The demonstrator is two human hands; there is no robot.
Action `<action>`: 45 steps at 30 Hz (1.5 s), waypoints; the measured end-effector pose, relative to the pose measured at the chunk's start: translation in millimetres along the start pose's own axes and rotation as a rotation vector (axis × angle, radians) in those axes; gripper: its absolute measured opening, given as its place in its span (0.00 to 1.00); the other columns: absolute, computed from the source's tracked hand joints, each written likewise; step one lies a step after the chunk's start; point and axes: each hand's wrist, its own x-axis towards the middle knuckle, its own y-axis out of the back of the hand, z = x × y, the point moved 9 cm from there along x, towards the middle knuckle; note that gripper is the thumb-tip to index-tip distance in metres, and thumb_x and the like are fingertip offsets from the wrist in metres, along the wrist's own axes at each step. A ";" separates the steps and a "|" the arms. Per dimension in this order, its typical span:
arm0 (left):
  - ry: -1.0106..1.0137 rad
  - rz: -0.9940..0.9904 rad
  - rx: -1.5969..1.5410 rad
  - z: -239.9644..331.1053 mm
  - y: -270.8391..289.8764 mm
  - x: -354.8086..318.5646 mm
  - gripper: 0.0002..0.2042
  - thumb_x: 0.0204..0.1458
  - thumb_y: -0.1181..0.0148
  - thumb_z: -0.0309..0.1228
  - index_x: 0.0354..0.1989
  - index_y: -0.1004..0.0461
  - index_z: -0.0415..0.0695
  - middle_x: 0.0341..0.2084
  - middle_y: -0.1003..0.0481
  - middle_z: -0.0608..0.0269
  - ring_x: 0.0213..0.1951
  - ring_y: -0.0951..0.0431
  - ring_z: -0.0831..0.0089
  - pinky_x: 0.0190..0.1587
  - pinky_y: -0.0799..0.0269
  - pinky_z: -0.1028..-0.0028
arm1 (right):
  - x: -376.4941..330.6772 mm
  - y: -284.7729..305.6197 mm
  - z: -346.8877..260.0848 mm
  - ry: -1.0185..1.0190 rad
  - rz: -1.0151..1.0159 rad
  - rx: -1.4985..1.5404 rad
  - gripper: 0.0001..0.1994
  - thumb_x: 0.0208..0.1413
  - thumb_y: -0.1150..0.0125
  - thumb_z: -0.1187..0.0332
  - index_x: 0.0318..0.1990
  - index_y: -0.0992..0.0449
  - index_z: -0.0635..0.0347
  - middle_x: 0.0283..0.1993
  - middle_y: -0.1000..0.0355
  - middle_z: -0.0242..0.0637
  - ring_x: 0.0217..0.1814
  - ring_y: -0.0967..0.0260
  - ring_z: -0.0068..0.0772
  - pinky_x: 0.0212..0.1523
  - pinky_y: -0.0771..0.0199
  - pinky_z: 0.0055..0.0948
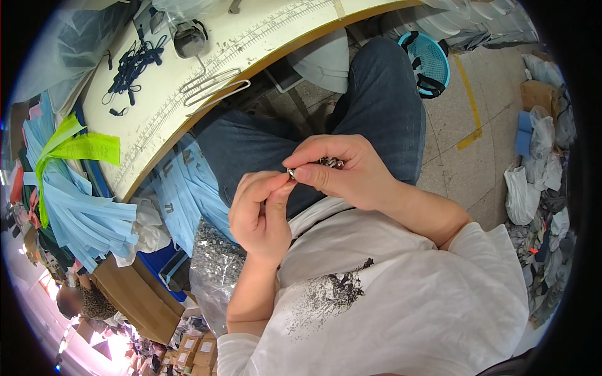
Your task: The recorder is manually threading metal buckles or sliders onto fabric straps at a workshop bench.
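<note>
Above my lap, my right hand (345, 172) is closed around several small shiny metal pieces (332, 163), which show between its thumb and fingers. One more small metal piece (291, 172) is at the tips of its thumb and index finger. My left hand (262, 216) meets it there in a pinch, thumb and index finger touching or almost touching that piece. The exact kind of the metal pieces is too small to tell. Below my left hand are light blue fabric strips (179, 194) with dark metal pieces on them, and a clear plastic bag (216, 266) of many small silvery parts.
A curved white table (251, 47) with ruler markings lies ahead. On it are dark cord loops (135, 66) and a bent metal wire rack (213, 88). Blue and neon-green strips (81, 150) hang at left. A turquoise basket (439, 59) stands on the floor; plastic bags (523, 194) lie at right.
</note>
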 end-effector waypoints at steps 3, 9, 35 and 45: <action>0.021 -0.023 -0.024 -2.7 -1.5 -0.2 0.09 0.46 0.35 0.18 0.37 0.25 0.35 0.27 0.23 0.58 0.29 0.26 0.71 0.31 0.32 0.76 | -2.7 0.5 10.3 -0.143 -0.015 0.140 0.07 0.57 0.39 0.74 0.42 0.23 0.64 0.30 0.28 0.29 0.19 0.44 0.09 0.17 0.49 0.14; -0.179 -0.152 0.230 13.5 -7.0 10.4 0.13 0.40 0.32 0.18 0.37 0.23 0.36 0.29 0.24 0.57 0.27 0.26 0.66 0.30 0.32 0.75 | -4.0 -0.2 16.2 -0.247 -0.023 0.242 0.07 0.58 0.40 0.73 0.41 0.24 0.65 0.21 0.33 0.26 0.16 0.48 0.09 0.15 0.53 0.15; 0.232 -0.049 -0.516 -14.4 -2.0 -4.4 0.12 0.42 0.39 0.09 0.37 0.27 0.33 0.39 0.25 0.49 0.35 0.25 0.72 0.37 0.29 0.80 | -4.6 -1.3 31.5 -0.343 -0.033 0.300 0.08 0.65 0.50 0.65 0.39 0.31 0.60 0.26 0.37 0.25 0.20 0.48 0.08 0.15 0.53 0.12; 0.321 -0.208 -0.375 -14.7 -6.7 0.2 0.11 0.45 0.38 0.11 0.38 0.23 0.32 0.35 0.26 0.54 0.34 0.25 0.74 0.36 0.30 0.82 | -4.1 3.1 27.0 -0.292 -0.037 0.295 0.08 0.65 0.49 0.64 0.39 0.31 0.60 0.24 0.38 0.24 0.20 0.49 0.08 0.16 0.54 0.13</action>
